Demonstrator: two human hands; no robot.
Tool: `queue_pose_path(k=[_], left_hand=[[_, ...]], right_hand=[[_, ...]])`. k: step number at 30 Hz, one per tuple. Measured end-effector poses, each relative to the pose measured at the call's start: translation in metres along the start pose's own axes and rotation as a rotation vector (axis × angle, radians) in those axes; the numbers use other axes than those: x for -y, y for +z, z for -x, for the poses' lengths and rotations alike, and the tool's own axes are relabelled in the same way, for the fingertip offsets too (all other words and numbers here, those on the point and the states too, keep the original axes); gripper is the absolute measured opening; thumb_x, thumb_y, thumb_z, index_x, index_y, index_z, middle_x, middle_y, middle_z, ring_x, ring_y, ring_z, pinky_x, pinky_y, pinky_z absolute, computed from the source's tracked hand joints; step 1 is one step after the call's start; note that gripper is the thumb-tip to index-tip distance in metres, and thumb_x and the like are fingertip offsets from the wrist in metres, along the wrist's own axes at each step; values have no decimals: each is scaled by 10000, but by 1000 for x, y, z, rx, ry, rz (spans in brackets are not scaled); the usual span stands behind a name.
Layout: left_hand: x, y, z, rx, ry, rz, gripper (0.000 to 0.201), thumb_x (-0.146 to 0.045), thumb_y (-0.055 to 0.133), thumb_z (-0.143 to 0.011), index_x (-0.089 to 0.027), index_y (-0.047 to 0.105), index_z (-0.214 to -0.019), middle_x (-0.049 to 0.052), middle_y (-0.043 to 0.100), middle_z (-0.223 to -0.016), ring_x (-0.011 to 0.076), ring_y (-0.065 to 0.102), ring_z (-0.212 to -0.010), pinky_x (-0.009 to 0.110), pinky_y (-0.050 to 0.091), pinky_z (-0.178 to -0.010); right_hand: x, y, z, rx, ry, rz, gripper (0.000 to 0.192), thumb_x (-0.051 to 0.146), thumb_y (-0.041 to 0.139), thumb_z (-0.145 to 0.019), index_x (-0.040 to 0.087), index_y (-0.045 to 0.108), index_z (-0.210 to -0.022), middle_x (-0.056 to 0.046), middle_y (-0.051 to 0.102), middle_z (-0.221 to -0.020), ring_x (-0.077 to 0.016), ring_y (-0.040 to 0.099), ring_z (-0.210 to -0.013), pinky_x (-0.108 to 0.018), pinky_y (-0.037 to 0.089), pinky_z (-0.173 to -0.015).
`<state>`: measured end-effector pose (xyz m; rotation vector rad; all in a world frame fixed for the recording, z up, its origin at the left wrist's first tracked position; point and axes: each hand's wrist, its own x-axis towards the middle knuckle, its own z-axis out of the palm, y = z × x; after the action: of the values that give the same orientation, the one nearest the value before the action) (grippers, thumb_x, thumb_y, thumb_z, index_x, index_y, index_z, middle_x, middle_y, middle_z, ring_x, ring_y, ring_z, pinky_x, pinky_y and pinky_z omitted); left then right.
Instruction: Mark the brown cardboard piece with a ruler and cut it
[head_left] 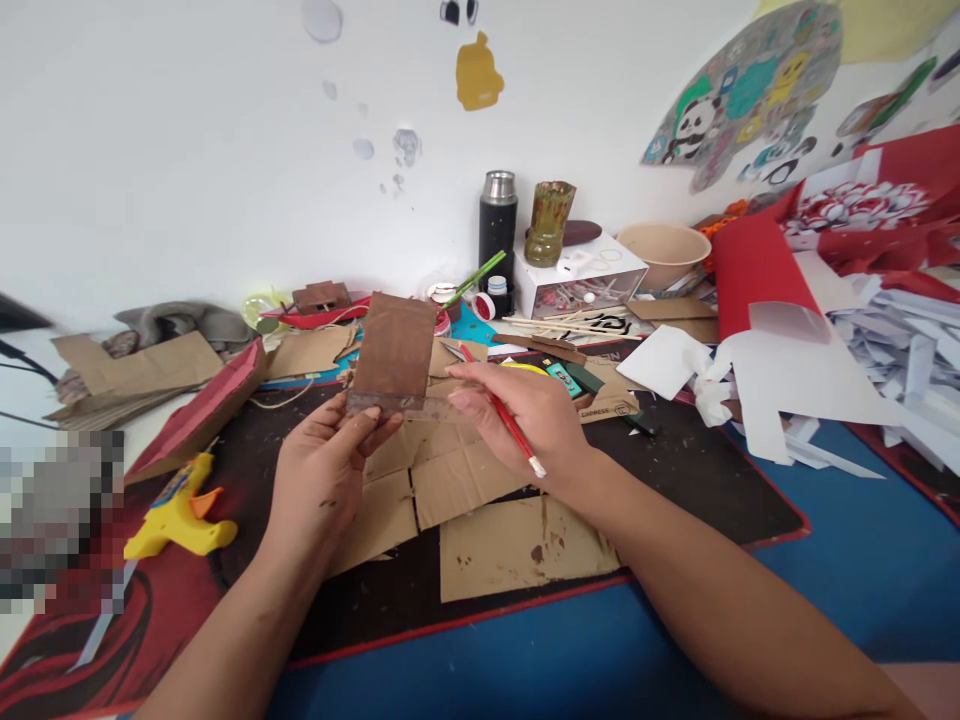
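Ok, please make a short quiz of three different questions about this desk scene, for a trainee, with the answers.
1. True or false: the left hand holds the brown card upright by its lower edge.
2. What does the right hand hold? A) scissors B) red brush C) glue gun
3. Fill in: the yellow glue gun lies to the ___ of the left hand.

Key:
1. True.
2. B; the fingertips of the right hand also touch the lower edge of the card.
3. Left, on the dark mat.
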<state>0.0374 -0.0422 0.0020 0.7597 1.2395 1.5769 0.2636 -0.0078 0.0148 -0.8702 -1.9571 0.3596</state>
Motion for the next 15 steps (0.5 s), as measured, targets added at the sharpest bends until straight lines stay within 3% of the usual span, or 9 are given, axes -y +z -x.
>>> queue_pose_path(k=[6,11,15], left_hand=[[1,2,5,35,11,-76,358,-337,999,-693,-192,855,-986,63,852,-1137,199,789,-992,316,699,-911],[4,3,7,64,-26,-82,385,-345,1000,-691,-180,845,-1002,87,848,-1158,211,796,-1001,309,696,-910],[5,6,9,103,-26,-114,370,-385,988,-707,-185,845,-984,106,847,-1114,258,813,-989,367,709,-887]], right_hand=[[6,-1,3,66,62,-213,522,636,563,-1157,224,875,-1227,-67,902,-1043,-199,861,-914,-295,650,-863],[9,3,6,151,261,-480,714,794,467,-1121,226,894,-1187,-78,884,-1012,-183,841,-819,-266,623,-694],[9,6,6,209,328,-582,708,787,479,-1121,217,892,-1188,-59,848,-910,-157,804,-770,-243,594,-654]])
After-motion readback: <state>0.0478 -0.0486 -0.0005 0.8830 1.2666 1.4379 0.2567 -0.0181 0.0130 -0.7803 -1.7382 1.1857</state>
